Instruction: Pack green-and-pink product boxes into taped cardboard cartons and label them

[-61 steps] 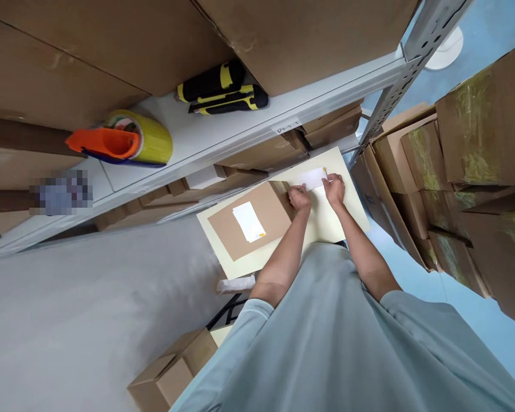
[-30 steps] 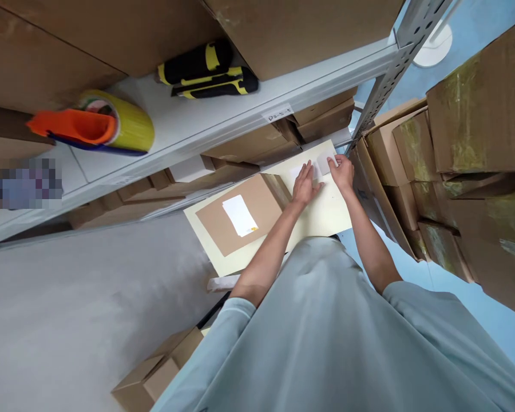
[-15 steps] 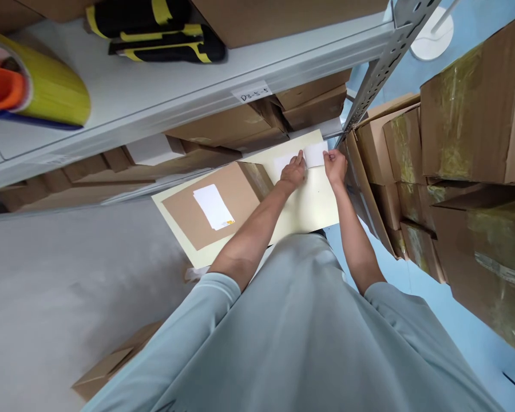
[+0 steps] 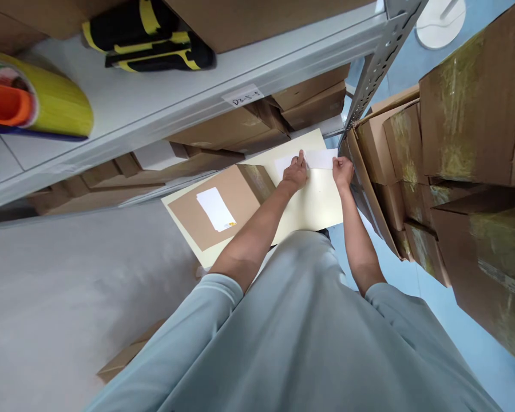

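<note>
A cream-coloured board (image 4: 317, 200) lies in front of me under both hands. My left hand (image 4: 296, 173) rests on a white paper (image 4: 284, 165) on the board, its fingers stretched forward and pressing down. My right hand (image 4: 343, 170) is closed in a pinch on the right end of a white paper strip (image 4: 321, 159), which stretches between the two hands. Whether strip and paper are one piece is hidden under my left fingers. Left of my left hand, a closed cardboard box (image 4: 184, 220) sits on the board with white labels (image 4: 217, 209) on its top.
Above stands a grey metal shelf (image 4: 154, 109) holding a yellow tape roll (image 4: 64, 100) and black-and-yellow utility knives (image 4: 167, 54). An upright perforated post (image 4: 373, 80) rises near my right hand. Stacked taped cartons (image 4: 463, 114) fill the right side. A grey wall-like surface (image 4: 68, 286) lies left.
My right hand has moved a little to the right with the paper strip, and more of the strip shows between the hands. My left hand stays pressed on the paper.
</note>
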Motion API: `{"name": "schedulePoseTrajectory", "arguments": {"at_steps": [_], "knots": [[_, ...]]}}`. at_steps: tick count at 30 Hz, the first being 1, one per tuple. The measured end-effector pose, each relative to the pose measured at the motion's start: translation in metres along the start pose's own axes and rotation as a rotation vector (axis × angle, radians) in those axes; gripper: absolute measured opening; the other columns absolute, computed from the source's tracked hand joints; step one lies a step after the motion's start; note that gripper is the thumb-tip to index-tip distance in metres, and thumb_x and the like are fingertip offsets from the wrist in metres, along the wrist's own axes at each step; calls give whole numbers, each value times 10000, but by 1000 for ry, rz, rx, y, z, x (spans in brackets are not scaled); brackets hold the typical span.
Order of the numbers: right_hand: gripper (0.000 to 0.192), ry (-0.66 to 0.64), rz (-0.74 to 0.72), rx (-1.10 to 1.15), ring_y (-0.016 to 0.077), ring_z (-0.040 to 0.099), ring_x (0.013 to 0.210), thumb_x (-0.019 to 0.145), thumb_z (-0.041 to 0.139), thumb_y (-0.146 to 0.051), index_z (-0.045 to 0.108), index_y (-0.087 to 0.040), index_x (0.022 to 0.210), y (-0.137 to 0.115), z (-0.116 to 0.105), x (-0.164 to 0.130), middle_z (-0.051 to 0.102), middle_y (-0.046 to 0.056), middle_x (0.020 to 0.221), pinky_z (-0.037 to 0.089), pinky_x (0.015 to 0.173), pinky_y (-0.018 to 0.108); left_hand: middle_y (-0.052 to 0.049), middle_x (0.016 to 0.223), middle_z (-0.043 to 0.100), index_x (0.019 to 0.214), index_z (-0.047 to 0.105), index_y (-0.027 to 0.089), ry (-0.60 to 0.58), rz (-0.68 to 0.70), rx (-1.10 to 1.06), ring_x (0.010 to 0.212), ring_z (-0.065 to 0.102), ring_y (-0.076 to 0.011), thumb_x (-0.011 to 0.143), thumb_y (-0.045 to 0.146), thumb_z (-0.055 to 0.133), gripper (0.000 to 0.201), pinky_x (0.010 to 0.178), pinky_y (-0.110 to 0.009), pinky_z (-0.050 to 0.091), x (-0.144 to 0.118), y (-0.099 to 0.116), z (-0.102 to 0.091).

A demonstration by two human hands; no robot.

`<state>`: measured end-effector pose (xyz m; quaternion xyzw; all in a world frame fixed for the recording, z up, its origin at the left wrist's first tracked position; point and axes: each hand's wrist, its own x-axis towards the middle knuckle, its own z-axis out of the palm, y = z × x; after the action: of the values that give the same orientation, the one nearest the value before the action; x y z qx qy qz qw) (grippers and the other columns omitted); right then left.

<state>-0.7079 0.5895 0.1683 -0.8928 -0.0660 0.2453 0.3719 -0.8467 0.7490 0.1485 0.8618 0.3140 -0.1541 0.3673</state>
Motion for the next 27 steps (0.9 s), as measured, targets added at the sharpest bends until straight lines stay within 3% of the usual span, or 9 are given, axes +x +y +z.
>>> {"name": "schedulePoseTrajectory", "arguments": {"at_steps": [5,8,14,17,19,21,24,27], "knots": [[266,69,82,21,316,800,1071,1050,614,-378,757,-164,981,19,-9,-15,856,185,1103,581,1074,457,-204,1807,430,1662,591,160,-10,18,-28,1686,401,-399,885,400,815,844,1314,-521,509,3,-3,5],[295,152,86,87,296,793,1049,1044,582,-418,733,-168,1000,21,-20,-38,853,171,1090,597,1061,444,-224,1798,445,1610,629,132,11,-10,-85,1691,397,-399,829,337,862,840,1331,-498,491,-1,3,-2],[527,271,-62,185,288,789,971,1042,471,-628,750,-181,1045,5,-33,-105,838,158,1061,650,976,458,-309,1811,402,1568,622,54,65,-27,-251,1727,362,-443,872,439,858,830,1410,-570,325,-24,44,-29],[570,297,-213,221,292,793,1026,1050,454,-660,798,-211,1121,-9,-31,-135,822,154,1123,669,970,482,-284,1770,484,1539,661,129,195,-68,-492,1739,368,-391,996,587,760,717,1399,-538,347,-60,73,-26],[532,249,-338,240,309,786,1178,1072,471,-622,829,-245,1188,-20,-28,-155,804,165,1238,648,1074,522,-231,1616,666,1450,720,211,228,-70,-829,1571,618,-338,1078,700,613,623,1287,-493,512,-97,88,-21],[493,132,-459,235,316,724,1382,1091,481,-567,846,-275,1248,-32,-24,-176,762,170,1405,571,1222,557,-187,1357,802,1329,761,219,224,-7,-1113,1275,797,-302,1087,796,517,671,1127,-459,632,-139,94,-23],[443,-96,-607,199,317,472,1679,1077,554,-530,844,-316,1335,-51,-20,-211,596,121,1698,381,1393,608,-100,1030,829,1162,781,207,348,-5,-1313,945,809,-228,970,820,708,647,928,-361,679,-198,82,-42],[467,-319,-664,220,335,213,1799,1054,655,-555,801,-362,1453,-71,-19,-249,408,47,1855,245,1447,651,-63,893,803,1046,786,209,428,-52,-1438,854,792,-207,900,807,793,616,849,-341,685,-248,53,-70]]}}
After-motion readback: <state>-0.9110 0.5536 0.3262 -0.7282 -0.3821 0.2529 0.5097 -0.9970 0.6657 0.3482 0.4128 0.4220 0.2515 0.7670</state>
